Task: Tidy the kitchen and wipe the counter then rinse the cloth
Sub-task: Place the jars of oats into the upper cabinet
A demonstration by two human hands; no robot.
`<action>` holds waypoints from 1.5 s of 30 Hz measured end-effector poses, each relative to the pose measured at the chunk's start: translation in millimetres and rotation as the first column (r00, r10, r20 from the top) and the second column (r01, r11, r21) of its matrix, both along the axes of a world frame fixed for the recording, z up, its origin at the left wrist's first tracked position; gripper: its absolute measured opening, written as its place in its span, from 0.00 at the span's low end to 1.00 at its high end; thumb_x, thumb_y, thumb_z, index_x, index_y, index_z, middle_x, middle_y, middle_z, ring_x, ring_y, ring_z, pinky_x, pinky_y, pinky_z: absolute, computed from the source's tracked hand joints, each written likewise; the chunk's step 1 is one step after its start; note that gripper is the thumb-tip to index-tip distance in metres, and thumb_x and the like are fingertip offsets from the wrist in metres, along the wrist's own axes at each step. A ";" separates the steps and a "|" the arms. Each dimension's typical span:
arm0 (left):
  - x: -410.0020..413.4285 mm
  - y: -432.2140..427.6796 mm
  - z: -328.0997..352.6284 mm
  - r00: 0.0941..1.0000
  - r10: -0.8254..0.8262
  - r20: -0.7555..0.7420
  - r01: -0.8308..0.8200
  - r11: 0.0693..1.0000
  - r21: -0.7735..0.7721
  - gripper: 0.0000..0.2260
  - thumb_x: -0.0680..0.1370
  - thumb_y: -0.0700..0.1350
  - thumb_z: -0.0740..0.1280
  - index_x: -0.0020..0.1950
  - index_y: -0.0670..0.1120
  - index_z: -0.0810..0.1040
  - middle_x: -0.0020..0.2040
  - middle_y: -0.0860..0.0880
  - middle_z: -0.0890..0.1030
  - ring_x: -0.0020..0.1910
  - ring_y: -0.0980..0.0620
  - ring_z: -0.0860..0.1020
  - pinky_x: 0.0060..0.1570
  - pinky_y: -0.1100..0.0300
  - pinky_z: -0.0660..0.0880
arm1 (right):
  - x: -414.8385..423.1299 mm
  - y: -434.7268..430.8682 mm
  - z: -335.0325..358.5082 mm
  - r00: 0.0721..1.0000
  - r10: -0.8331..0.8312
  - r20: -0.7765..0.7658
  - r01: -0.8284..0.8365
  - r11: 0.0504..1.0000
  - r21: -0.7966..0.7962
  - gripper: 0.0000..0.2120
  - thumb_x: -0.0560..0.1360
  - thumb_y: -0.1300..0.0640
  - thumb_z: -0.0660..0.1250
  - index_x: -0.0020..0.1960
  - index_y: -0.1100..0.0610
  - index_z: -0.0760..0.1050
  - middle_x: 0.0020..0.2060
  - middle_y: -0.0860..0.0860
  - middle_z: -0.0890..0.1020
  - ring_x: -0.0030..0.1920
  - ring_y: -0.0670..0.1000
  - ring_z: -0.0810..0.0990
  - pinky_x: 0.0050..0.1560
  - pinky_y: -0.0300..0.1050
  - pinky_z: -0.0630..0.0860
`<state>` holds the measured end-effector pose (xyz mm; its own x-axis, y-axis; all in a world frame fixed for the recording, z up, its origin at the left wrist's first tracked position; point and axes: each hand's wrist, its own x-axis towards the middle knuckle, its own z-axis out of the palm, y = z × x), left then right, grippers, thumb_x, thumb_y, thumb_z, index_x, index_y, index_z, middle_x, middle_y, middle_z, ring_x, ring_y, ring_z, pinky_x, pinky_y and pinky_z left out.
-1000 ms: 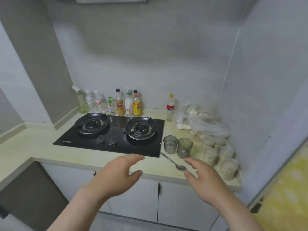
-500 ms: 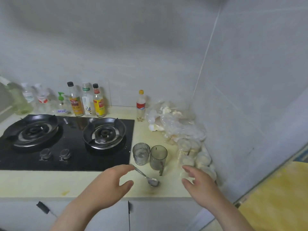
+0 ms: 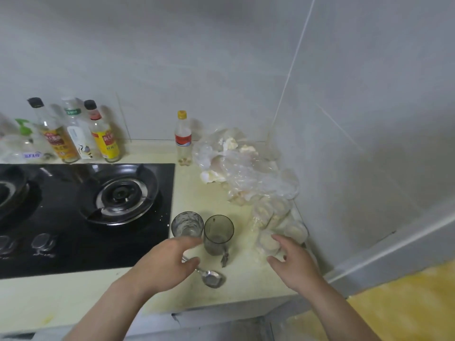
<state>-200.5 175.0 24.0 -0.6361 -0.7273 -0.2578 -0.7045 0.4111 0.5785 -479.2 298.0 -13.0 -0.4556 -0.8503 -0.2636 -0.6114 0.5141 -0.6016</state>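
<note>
Two drinking glasses stand side by side on the cream counter [image 3: 73, 296]: a clear glass [image 3: 187, 223] and a smoky grey cup [image 3: 218, 233]. A metal spoon [image 3: 210, 276] lies in front of them. My left hand [image 3: 165, 264] hovers over the spoon's handle, fingers spread and loosely bent just below the clear glass, holding nothing. My right hand [image 3: 293, 264] is open near several small lidded plastic containers [image 3: 278, 222] at the counter's right end. No cloth is in view.
A black gas hob [image 3: 81, 212] fills the counter's left side. Sauce and spray bottles [image 3: 73, 134] line the back wall, with a small red-labelled bottle [image 3: 183, 139] apart. Crumpled clear plastic bags [image 3: 236, 163] sit in the back right corner.
The view has moved closer and to the right. Both hands have reached forward: the left toward the glasses and spoon, the right toward the containers.
</note>
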 end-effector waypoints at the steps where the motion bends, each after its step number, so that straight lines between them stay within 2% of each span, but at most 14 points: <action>1: -4.7 -1.7 -1.3 1.000 0.011 0.003 -0.011 1.000 0.007 0.20 0.77 0.51 0.67 0.70 0.59 0.72 0.66 0.60 0.76 0.58 0.60 0.78 0.60 0.63 0.72 | -3.8 -3.7 -1.2 1.000 0.019 -0.018 -0.019 1.000 0.018 0.28 0.74 0.53 0.71 0.72 0.48 0.69 0.68 0.45 0.73 0.66 0.48 0.74 0.65 0.42 0.71; 5: -20.9 -0.1 -5.8 1.000 0.024 0.009 -0.024 1.000 -0.012 0.21 0.78 0.51 0.67 0.71 0.60 0.71 0.69 0.58 0.75 0.63 0.57 0.76 0.61 0.63 0.71 | -17.0 -17.9 -8.4 0.990 0.117 -0.074 -0.111 0.991 0.077 0.31 0.74 0.52 0.71 0.75 0.52 0.65 0.72 0.49 0.70 0.71 0.49 0.69 0.68 0.40 0.65; 9: -37.3 8.8 -2.3 0.999 0.020 -0.040 -0.019 1.000 0.015 0.23 0.79 0.51 0.65 0.55 0.83 0.65 0.59 0.66 0.76 0.53 0.64 0.77 0.54 0.66 0.73 | -21.7 -31.8 -12.2 0.980 0.189 -0.055 -0.177 0.968 0.176 0.35 0.76 0.51 0.69 0.78 0.53 0.58 0.75 0.51 0.64 0.74 0.51 0.64 0.69 0.41 0.62; 12: -46.6 12.5 0.5 0.997 0.054 -0.051 -0.051 0.998 0.047 0.27 0.81 0.52 0.62 0.46 0.88 0.59 0.57 0.68 0.74 0.51 0.68 0.73 0.52 0.70 0.70 | -23.1 -40.0 -17.4 0.983 0.180 -0.048 -0.168 0.969 0.183 0.36 0.75 0.50 0.70 0.77 0.52 0.58 0.74 0.52 0.66 0.73 0.52 0.66 0.67 0.43 0.66; 14: -48.6 13.6 -2.8 0.996 0.071 -0.047 -0.069 0.996 0.050 0.21 0.81 0.53 0.61 0.49 0.85 0.65 0.57 0.69 0.74 0.56 0.66 0.73 0.55 0.68 0.70 | -24.1 -43.4 -22.9 0.981 0.186 -0.051 -0.174 0.966 0.190 0.35 0.73 0.51 0.71 0.76 0.52 0.60 0.71 0.52 0.69 0.70 0.53 0.69 0.64 0.43 0.69; 17: -46.6 16.4 -11.4 0.993 0.115 -0.034 -0.113 0.991 0.071 0.12 0.82 0.55 0.59 0.63 0.64 0.76 0.61 0.62 0.78 0.60 0.60 0.75 0.60 0.61 0.71 | -25.5 -46.1 -24.0 0.982 0.182 -0.049 -0.170 0.968 0.187 0.32 0.71 0.52 0.72 0.72 0.52 0.64 0.65 0.51 0.75 0.64 0.52 0.74 0.59 0.44 0.73; 21: -49.0 24.2 -15.9 0.990 0.134 -0.047 -0.128 0.986 0.108 0.15 0.83 0.54 0.57 0.58 0.49 0.79 0.55 0.50 0.82 0.55 0.53 0.78 0.58 0.55 0.73 | -26.4 -42.1 -11.5 0.987 0.156 -0.027 -0.150 0.978 0.144 0.23 0.70 0.52 0.72 0.63 0.52 0.71 0.55 0.48 0.78 0.55 0.50 0.77 0.55 0.47 0.76; 25: -56.9 29.1 -11.0 0.986 0.142 -0.088 -0.131 0.985 0.115 0.11 0.82 0.54 0.59 0.56 0.53 0.78 0.53 0.53 0.82 0.52 0.57 0.78 0.57 0.56 0.74 | -26.2 -35.8 13.1 0.988 0.156 -0.012 -0.155 0.987 0.042 0.22 0.69 0.51 0.74 0.61 0.50 0.72 0.51 0.43 0.78 0.54 0.49 0.78 0.56 0.45 0.76; 27: -63.1 29.0 -7.5 0.983 0.142 -0.120 -0.130 0.986 0.107 0.09 0.81 0.54 0.62 0.57 0.56 0.79 0.54 0.58 0.81 0.50 0.60 0.78 0.55 0.59 0.74 | -23.7 -34.9 28.8 0.987 0.159 0.032 -0.159 0.987 -0.017 0.29 0.69 0.52 0.75 0.68 0.49 0.71 0.53 0.43 0.76 0.57 0.45 0.76 0.56 0.37 0.73; 29: -70.2 28.4 -3.5 0.983 0.123 -0.140 -0.113 0.991 0.073 0.13 0.79 0.54 0.65 0.64 0.57 0.77 0.56 0.62 0.79 0.50 0.66 0.76 0.53 0.69 0.72 | -19.2 -34.1 44.0 0.984 0.157 0.081 -0.150 0.985 -0.081 0.36 0.67 0.50 0.77 0.72 0.47 0.69 0.55 0.39 0.75 0.57 0.39 0.74 0.54 0.28 0.70; 32: -77.6 26.9 0.5 0.975 0.097 -0.201 -0.088 0.995 0.050 0.23 0.75 0.55 0.71 0.70 0.58 0.72 0.58 0.67 0.74 0.53 0.70 0.72 0.50 0.81 0.64 | -11.9 -34.3 58.0 0.962 0.194 0.191 -0.164 0.973 -0.160 0.43 0.59 0.42 0.77 0.73 0.45 0.69 0.62 0.39 0.77 0.61 0.37 0.76 0.64 0.37 0.73; 38: -81.7 23.9 2.0 0.931 0.125 -0.343 -0.100 0.991 0.090 0.32 0.64 0.60 0.75 0.67 0.61 0.72 0.53 0.64 0.79 0.54 0.64 0.77 0.56 0.61 0.75 | 0.3 -32.4 72.7 0.921 0.259 0.292 -0.198 0.955 -0.222 0.49 0.54 0.37 0.76 0.73 0.47 0.68 0.63 0.40 0.78 0.62 0.36 0.77 0.66 0.42 0.73; 43: -86.4 27.6 2.2 0.914 0.121 -0.386 -0.073 0.988 0.136 0.31 0.61 0.54 0.79 0.62 0.60 0.73 0.52 0.60 0.81 0.52 0.59 0.80 0.54 0.57 0.77 | 9.3 -27.8 70.9 0.888 0.295 0.352 -0.224 0.948 -0.227 0.37 0.59 0.47 0.81 0.66 0.42 0.73 0.52 0.32 0.81 0.56 0.34 0.79 0.61 0.34 0.74; 45: -87.4 30.2 -0.2 0.923 0.109 -0.370 -0.068 0.990 0.123 0.30 0.61 0.55 0.77 0.62 0.60 0.74 0.52 0.59 0.81 0.52 0.58 0.80 0.53 0.55 0.77 | 8.5 -24.4 71.2 0.871 0.309 0.382 -0.239 0.946 -0.220 0.41 0.59 0.45 0.80 0.69 0.42 0.69 0.54 0.31 0.79 0.58 0.34 0.77 0.62 0.34 0.72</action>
<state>-287.9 205.1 23.9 -0.6352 -0.7669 -0.0916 -0.4587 0.2791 0.8437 -470.7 273.6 58.2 -0.0805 -0.9714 -0.2233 -0.3971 0.2368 -0.8867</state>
